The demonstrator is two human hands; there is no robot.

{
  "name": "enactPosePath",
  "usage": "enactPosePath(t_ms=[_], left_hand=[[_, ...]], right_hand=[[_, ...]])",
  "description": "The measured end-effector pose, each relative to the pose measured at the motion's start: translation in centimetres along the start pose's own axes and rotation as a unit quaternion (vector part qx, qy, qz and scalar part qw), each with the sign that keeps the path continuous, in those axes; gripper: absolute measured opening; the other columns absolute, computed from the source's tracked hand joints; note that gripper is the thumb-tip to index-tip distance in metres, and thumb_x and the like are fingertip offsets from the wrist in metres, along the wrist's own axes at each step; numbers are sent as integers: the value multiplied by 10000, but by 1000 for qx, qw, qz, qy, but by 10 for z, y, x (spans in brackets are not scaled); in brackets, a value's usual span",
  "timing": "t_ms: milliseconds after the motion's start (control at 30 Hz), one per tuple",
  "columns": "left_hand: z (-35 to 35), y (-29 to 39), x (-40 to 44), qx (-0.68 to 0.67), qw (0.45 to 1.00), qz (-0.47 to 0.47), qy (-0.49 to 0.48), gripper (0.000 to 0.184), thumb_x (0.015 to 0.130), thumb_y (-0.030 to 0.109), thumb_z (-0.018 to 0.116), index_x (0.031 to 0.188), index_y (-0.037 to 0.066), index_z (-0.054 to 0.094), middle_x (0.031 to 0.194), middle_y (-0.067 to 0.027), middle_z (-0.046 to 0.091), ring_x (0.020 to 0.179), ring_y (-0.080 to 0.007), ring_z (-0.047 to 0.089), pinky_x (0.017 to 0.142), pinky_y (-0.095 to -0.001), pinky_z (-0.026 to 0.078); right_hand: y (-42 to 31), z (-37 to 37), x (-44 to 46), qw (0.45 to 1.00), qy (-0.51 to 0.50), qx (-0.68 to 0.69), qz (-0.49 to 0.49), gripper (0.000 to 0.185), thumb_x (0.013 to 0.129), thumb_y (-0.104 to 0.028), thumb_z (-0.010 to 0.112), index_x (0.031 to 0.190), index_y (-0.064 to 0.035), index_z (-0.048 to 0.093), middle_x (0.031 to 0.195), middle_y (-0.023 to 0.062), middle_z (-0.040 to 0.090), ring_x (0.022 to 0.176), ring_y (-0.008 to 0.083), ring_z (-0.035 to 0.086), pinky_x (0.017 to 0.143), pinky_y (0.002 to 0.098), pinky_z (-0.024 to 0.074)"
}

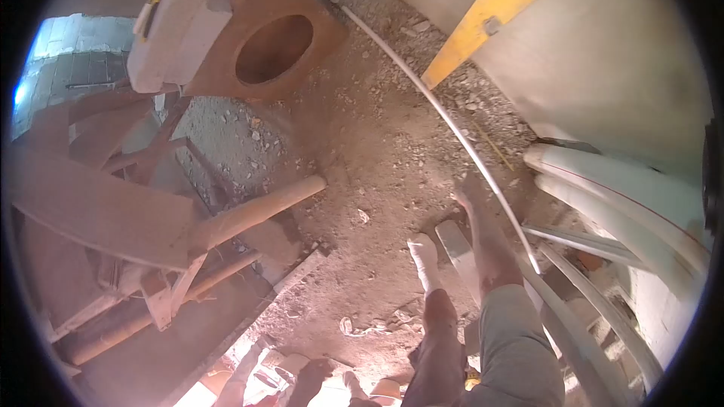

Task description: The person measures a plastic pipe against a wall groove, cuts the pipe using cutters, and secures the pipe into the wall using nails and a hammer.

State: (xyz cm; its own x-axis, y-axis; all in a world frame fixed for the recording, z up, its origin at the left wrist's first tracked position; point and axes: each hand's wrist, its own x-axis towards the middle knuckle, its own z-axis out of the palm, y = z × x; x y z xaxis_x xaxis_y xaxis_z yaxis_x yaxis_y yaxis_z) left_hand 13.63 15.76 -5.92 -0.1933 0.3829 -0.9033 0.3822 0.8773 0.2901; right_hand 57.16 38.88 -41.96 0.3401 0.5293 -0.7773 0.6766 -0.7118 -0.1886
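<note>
Two lower legs reach up from the bottom edge: one in a pale rolled garment ends in a bare, dusty foot (467, 200), the other in a pale-covered foot (424, 256). Blurred, hand-like shapes (311, 378) lie at the bottom edge beside small bright objects. They are cut off and washed out, so I cannot tell whether they are my hands or another person's, nor what they hold. Near the feet, a short pale board (456, 252) rests on the dirt floor.
A long thin white pole (460, 139) crosses the floor. A yellow straight tool (483, 19) leans by the wall. Brown box with round hole (275, 49) at top; wooden frames and poles (264, 211) at left; long pale rolls or boards (622, 196) at right. Rubble lies around.
</note>
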Motion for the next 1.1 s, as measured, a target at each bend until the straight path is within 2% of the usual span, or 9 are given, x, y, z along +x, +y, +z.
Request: enactPosePath(t_ms=[100,233,400,767,900,933,1033,1067,1100], left_hand=[[1,1,28,-22,999,-34,5,291,938,189,596,1155,-3,591,905,-95,676,875,-168,658,782,-295,534],[-2,-8,60,-52,997,-64,6,289,937,189,597,1153,-4,592,906,-94,675,874,-168,658,782,-295,534],[7,-7,89,-86,994,-67,3,286,937,188,598,1149,-5,593,906,-93,674,874,-168,658,783,-294,535],[-17,31,56,-83,995,39,27,333,943,246,611,1156,-9,592,959,-115,675,861,-198,664,777,-336,541],[-36,17,54,-44,991,114,46,316,933,226,630,1136,-13,599,974,-121,672,862,-195,660,788,-352,551],[-43,21,49,-50,988,138,55,314,931,226,633,1133,-13,601,976,-120,672,857,-192,660,785,-348,552],[-53,19,46,-101,968,223,61,303,925,222,640,1114,-13,610,963,-116,671,839,-181,658,772,-337,555],[-60,-10,67,-139,953,264,56,295,924,220,642,1102,-14,616,946,-114,672,832,-176,657,764,-333,555],[-67,-25,83,-176,935,306,50,286,922,218,644,1089,-14,622,928,-112,673,824,-171,656,757,-328,555]], right_hand=[[27,64,82,996,40,-77,24,714,902,-427,519,1476,-73,285,1505,191,321,1386,354,321,1100,436,361],[44,92,123,984,177,-15,15,622,827,-227,572,1371,13,393,1346,271,459,1293,417,401,1088,463,340],[49,84,149,982,178,54,-24,380,802,-156,592,1158,-45,518,1091,242,584,1056,412,564,886,501,457],[-57,-39,78,933,316,123,-121,80,779,-79,585,799,-19,634,732,209,641,759,415,644,660,482,506],[-126,-124,25,918,280,221,-173,80,783,-46,584,830,-16,642,728,189,639,716,376,636,642,448,492],[-148,-141,6,893,346,175,-229,86,756,-103,611,799,-29,623,776,200,645,768,393,634,694,477,498],[-197,-199,-52,879,276,301,-247,120,755,-132,645,789,-23,605,781,209,640,760,405,621,678,477,490],[-209,-201,-51,849,353,282,-275,72,749,-32,634,793,-12,581,647,93,548,613,211,516,581,379,426],[-219,-218,-70,844,319,329,-279,53,757,-36,613,778,-11,571,638,82,536,609,198,509,574,370,419]])
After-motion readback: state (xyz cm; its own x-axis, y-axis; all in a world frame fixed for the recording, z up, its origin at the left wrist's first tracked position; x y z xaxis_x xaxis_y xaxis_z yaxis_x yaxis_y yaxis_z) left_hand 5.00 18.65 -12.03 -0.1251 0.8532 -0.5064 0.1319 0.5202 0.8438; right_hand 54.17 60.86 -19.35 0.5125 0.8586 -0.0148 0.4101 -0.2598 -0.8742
